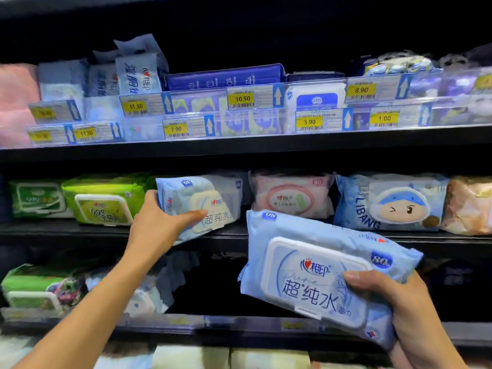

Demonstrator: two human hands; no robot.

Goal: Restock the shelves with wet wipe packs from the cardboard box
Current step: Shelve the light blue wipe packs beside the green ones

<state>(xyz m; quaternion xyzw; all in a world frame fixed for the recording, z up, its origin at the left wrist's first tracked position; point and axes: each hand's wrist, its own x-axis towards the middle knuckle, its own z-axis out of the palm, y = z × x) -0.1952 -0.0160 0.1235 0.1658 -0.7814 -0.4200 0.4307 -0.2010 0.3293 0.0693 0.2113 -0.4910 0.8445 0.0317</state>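
My left hand [157, 222] grips a light blue wet wipe pack [202, 201] at its left end, tilted at the front edge of the middle shelf [66, 230], between the green packs and the pink pack. In front of the shelves, lower right, my right hand [394, 304] holds a second light blue wet wipe pack [314, 272], thumb on its face beside the white flip lid. The cardboard box is out of view.
On the middle shelf sit green packs [103, 201], a pink pack [292, 195], a blue cartoon-face pack [391, 203] and a tan pack [471, 206]. The top shelf [239, 145] holds packs behind yellow price tags. The lower shelf [239, 328] has a dark gap at its centre.
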